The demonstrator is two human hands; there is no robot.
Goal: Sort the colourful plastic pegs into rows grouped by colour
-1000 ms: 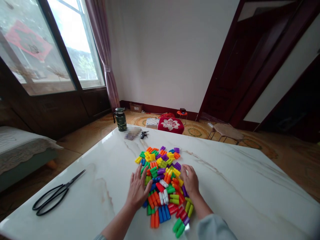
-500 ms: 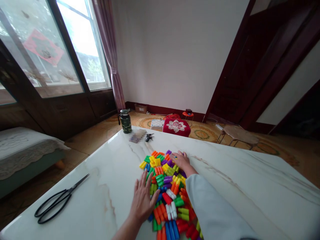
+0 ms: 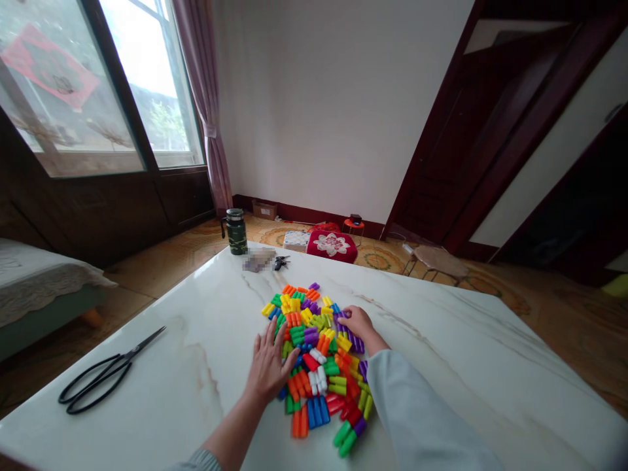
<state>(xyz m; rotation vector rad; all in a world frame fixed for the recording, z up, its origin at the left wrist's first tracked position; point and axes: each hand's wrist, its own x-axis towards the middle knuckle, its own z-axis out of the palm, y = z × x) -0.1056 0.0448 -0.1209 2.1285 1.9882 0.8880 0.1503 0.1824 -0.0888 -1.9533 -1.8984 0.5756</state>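
A heap of colourful plastic building blocks [image 3: 318, 381] lies on the white marble-patterned table [image 3: 206, 418]. The blocks look like short joined tubes in orange, green, yellow, purple, blue, red and white. Along the heap's left side rests my left hand [image 3: 269, 365], open, its fingers spread and its fingertips touching the edge blocks. At the right side, my right hand [image 3: 360, 327] has its thumb and fingers pinched at a purple building block [image 3: 342, 320]. Part of that block is hidden by the fingers.
Black-handled scissors [image 3: 105, 374] lie to the left on the table. A dark green flask [image 3: 236, 232] stands at the far corner, beside a blurred-out item [image 3: 259, 260] and a small black object [image 3: 281, 263]. Beyond the table are a red stool [image 3: 331, 246] and a tan stool [image 3: 439, 260].
My right hand has come back from the heap's far right edge and now pinches at a purple block. My left hand stays spread at the left side. The view has shifted slightly right.
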